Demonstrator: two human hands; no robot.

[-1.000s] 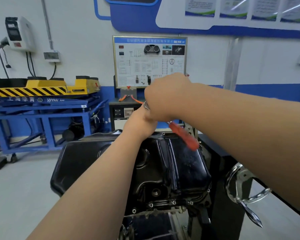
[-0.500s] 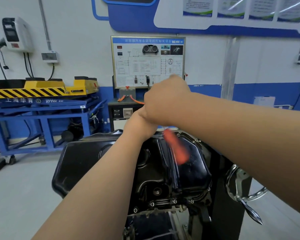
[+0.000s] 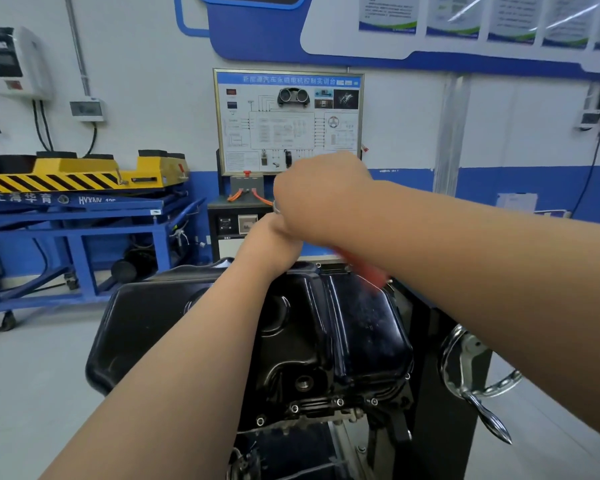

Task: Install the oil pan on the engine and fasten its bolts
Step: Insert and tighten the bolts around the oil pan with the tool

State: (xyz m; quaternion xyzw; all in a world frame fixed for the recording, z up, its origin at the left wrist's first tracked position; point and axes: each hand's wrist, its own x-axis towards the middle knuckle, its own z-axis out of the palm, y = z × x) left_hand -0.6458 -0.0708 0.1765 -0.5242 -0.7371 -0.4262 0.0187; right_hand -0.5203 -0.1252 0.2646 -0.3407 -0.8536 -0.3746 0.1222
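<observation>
The black oil pan (image 3: 357, 327) sits upside-up on the engine, which hangs in a stand in front of me. Several bolts (image 3: 340, 402) show along its near flange, and an open drain hole (image 3: 303, 382) lies just above them. My right hand (image 3: 323, 199) is a fist over the pan's far edge and grips a wrench whose red handle (image 3: 364, 271) sticks out blurred beneath it. My left hand (image 3: 271, 247) reaches under the right fist at the same spot. Its fingers are hidden.
A chrome handwheel (image 3: 478, 375) on the black engine stand juts out at the right. A blue lift table (image 3: 80, 233) with a yellow striped top stands at the left. A training board (image 3: 288, 123) on a cabinet stands against the far wall.
The red handle swung down toward me, then back out to the right. Both hands stayed at the pan's far edge. The view shifted slightly.
</observation>
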